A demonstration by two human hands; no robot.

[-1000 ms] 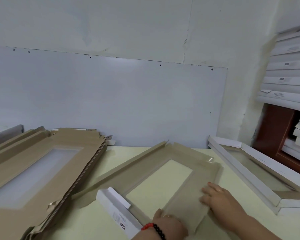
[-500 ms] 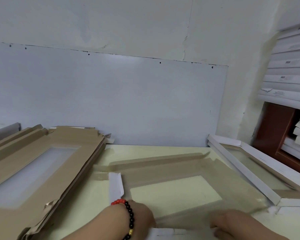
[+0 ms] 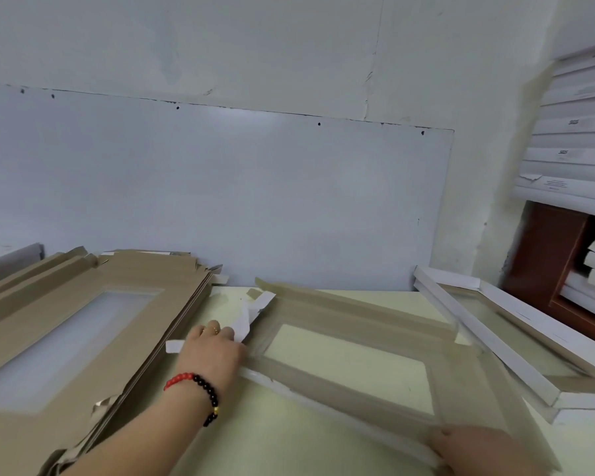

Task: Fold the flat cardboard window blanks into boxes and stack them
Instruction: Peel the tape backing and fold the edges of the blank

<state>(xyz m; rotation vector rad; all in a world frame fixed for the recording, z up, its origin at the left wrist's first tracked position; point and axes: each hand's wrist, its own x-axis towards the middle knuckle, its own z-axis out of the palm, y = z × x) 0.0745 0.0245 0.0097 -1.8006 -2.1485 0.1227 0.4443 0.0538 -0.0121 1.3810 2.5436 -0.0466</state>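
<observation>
A brown window blank [image 3: 354, 389] lies on the pale table [image 3: 289, 438], between a pile of flat blanks [image 3: 66, 324] on the left and two folded white boxes [image 3: 516, 341], stacked and holding nothing visible, on the right. The left hand [image 3: 213, 352] presses the blank's white end flap [image 3: 251, 317], fingers curled over it. The right hand [image 3: 478, 448] grips the blank's near right corner.

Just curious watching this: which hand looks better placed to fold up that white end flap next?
Probably the left hand: it already rests on the white flap at the blank's far-left end. The right hand holds the near-right corner, far from it.
</observation>
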